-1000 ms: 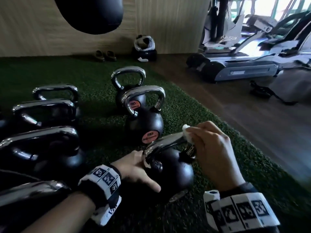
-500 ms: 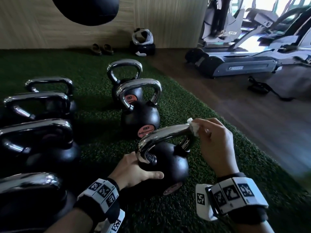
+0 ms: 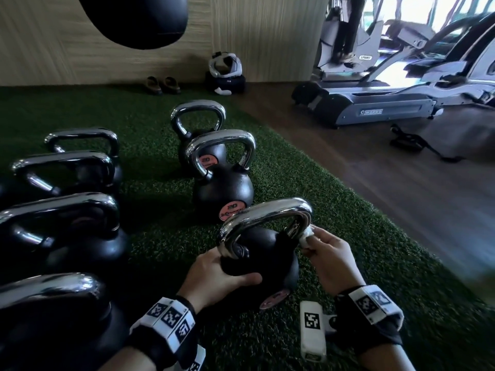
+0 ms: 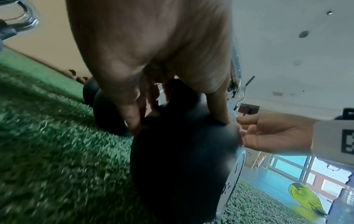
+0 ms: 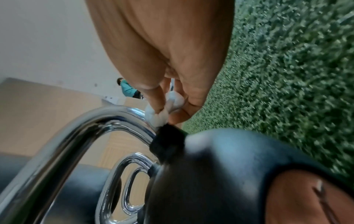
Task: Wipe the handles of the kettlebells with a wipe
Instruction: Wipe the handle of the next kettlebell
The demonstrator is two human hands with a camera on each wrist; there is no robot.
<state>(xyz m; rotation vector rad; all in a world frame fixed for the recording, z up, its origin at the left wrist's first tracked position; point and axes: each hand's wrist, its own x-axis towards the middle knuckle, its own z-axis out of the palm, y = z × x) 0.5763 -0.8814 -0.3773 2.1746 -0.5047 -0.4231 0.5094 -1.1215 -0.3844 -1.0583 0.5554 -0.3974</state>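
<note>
The nearest black kettlebell (image 3: 265, 258) stands tilted on green turf, its chrome handle (image 3: 265, 212) arching above it. My left hand (image 3: 222, 274) grips the ball's near side, thumb across it; the left wrist view shows that hand (image 4: 172, 97) curled over the ball (image 4: 184, 163). My right hand (image 3: 324, 253) pinches a crumpled white wipe (image 3: 308, 234) against the lower right leg of the handle. In the right wrist view the wipe (image 5: 162, 112) sits between the fingertips where the handle (image 5: 76, 133) meets the ball. Two more kettlebells (image 3: 222, 188) stand behind.
Several bigger kettlebells (image 3: 61, 236) line the left side. A punch bag (image 3: 139, 20) hangs overhead. Sandals (image 3: 163, 85) and a bag (image 3: 225, 73) lie by the wooden wall. Treadmills (image 3: 375, 108) stand on the wooden floor at right, past the turf edge.
The right hand has slid the wipe from the top right bend of the handle down its right leg towards the ball. The left hand keeps holding the ball.
</note>
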